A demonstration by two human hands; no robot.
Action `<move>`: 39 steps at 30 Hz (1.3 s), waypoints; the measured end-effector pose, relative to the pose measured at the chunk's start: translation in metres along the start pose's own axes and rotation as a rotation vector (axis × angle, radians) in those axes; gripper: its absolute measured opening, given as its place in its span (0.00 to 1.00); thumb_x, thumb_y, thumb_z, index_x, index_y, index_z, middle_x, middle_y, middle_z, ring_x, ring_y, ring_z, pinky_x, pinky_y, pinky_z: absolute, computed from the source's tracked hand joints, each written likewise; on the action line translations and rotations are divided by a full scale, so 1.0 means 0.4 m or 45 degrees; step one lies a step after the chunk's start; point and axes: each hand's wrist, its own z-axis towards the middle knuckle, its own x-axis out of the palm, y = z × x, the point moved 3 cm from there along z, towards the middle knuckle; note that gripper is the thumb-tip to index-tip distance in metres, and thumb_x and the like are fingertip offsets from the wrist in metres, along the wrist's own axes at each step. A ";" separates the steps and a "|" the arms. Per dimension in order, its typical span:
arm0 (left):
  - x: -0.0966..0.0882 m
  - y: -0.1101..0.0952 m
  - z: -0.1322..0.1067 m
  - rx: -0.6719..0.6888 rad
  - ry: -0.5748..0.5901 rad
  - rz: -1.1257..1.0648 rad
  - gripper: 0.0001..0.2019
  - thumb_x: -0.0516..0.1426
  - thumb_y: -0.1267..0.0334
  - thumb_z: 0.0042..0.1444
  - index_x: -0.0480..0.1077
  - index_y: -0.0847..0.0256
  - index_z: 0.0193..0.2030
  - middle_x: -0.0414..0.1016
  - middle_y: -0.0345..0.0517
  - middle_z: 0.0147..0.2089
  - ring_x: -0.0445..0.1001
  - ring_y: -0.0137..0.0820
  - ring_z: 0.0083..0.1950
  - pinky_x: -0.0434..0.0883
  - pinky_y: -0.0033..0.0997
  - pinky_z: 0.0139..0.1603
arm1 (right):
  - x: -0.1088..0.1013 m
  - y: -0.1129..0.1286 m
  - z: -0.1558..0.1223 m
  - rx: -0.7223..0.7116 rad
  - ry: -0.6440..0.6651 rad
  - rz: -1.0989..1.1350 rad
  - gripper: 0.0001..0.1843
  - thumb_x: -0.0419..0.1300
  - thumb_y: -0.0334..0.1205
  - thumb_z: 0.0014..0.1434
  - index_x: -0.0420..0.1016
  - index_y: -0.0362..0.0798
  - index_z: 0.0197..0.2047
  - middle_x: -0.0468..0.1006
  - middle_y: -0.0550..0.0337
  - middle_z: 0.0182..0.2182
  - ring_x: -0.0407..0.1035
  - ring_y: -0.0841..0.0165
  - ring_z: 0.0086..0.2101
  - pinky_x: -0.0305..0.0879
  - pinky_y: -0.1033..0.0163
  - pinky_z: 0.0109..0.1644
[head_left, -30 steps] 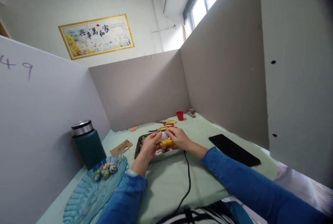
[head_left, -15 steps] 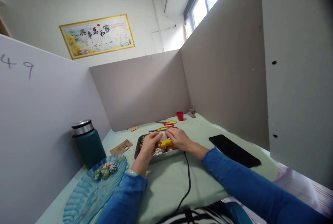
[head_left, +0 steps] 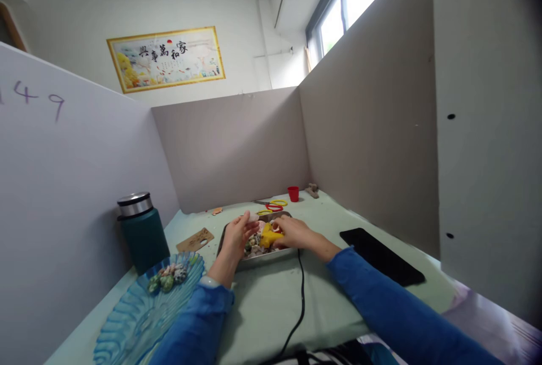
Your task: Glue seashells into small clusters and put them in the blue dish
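Note:
My left hand (head_left: 235,239) is raised over the left part of a metal tray (head_left: 260,261), its thumb and fingers closed on a small pale, whitish piece (head_left: 253,217). My right hand (head_left: 295,231) is at the tray's right side, its fingers curled and thumb below, around the right end of a yellow star-shaped piece (head_left: 266,237). Part of that piece is hidden by the fingers. Small shells or stones (head_left: 254,245) in mixed pale, green and brown colours fill the tray around it.
A blue ribbed glass plate (head_left: 122,320) at left bears several knobbly pieces (head_left: 167,281). Behind it stands a teal bottle (head_left: 146,238). A brown card (head_left: 195,240), scissors (head_left: 276,205), a red cup (head_left: 293,194), a black mat (head_left: 381,256) and a black cable (head_left: 302,297) lie around; partitions enclose the table.
My hands have drawn apart from a shared pinch on the pale piece. The left has moved left with it; the right has come down at the yellow star-shaped piece, now more visible.

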 end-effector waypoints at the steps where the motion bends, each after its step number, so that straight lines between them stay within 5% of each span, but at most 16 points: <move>1: -0.001 0.000 0.001 0.010 -0.019 -0.012 0.12 0.65 0.59 0.55 0.73 0.68 0.34 0.80 0.54 0.32 0.79 0.31 0.31 0.77 0.27 0.36 | -0.003 0.004 -0.003 0.032 0.008 -0.037 0.29 0.69 0.50 0.47 0.75 0.48 0.51 0.76 0.47 0.50 0.73 0.55 0.45 0.63 0.60 0.42; 11: -0.020 0.006 0.020 0.069 -0.070 -0.058 0.08 0.64 0.65 0.52 0.73 0.68 0.34 0.81 0.54 0.33 0.81 0.35 0.35 0.77 0.33 0.42 | -0.011 0.016 -0.016 0.025 -0.001 -0.140 0.20 0.61 0.50 0.57 0.76 0.48 0.49 0.82 0.49 0.43 0.75 0.55 0.42 0.62 0.61 0.39; 19: -0.006 -0.002 0.002 0.035 -0.050 0.101 0.15 0.71 0.72 0.35 0.76 0.68 0.33 0.80 0.51 0.32 0.79 0.31 0.33 0.75 0.30 0.40 | 0.004 -0.004 -0.004 -0.023 -0.078 -0.019 0.16 0.60 0.50 0.58 0.79 0.49 0.43 0.83 0.53 0.39 0.75 0.58 0.39 0.60 0.62 0.37; 23: -0.013 -0.006 0.005 0.063 -0.125 0.204 0.20 0.70 0.73 0.33 0.77 0.67 0.38 0.79 0.48 0.31 0.78 0.32 0.31 0.73 0.29 0.36 | -0.006 -0.024 0.013 0.040 -0.259 0.297 0.13 0.56 0.46 0.61 0.77 0.47 0.38 0.80 0.54 0.34 0.73 0.62 0.35 0.60 0.62 0.37; 26: -0.018 -0.012 0.005 0.074 -0.161 0.201 0.19 0.69 0.74 0.32 0.77 0.66 0.36 0.79 0.47 0.31 0.77 0.30 0.30 0.72 0.29 0.35 | -0.017 -0.041 0.020 0.162 -0.381 0.830 0.14 0.57 0.51 0.60 0.72 0.47 0.36 0.73 0.61 0.25 0.67 0.68 0.26 0.59 0.65 0.30; 31: -0.022 -0.020 0.001 0.074 -0.185 0.182 0.16 0.70 0.69 0.34 0.79 0.66 0.35 0.80 0.53 0.38 0.76 0.30 0.33 0.72 0.29 0.35 | -0.029 -0.015 0.005 0.093 -0.234 1.712 0.28 0.69 0.57 0.47 0.66 0.49 0.44 0.59 0.75 0.18 0.52 0.77 0.17 0.52 0.70 0.21; 39: -0.031 -0.027 -0.001 0.154 -0.282 0.200 0.28 0.64 0.74 0.40 0.75 0.65 0.54 0.74 0.41 0.32 0.67 0.22 0.23 0.68 0.26 0.28 | -0.039 0.023 -0.024 -0.036 -0.133 1.742 0.18 0.67 0.50 0.49 0.65 0.49 0.33 0.61 0.73 0.13 0.52 0.77 0.14 0.51 0.69 0.18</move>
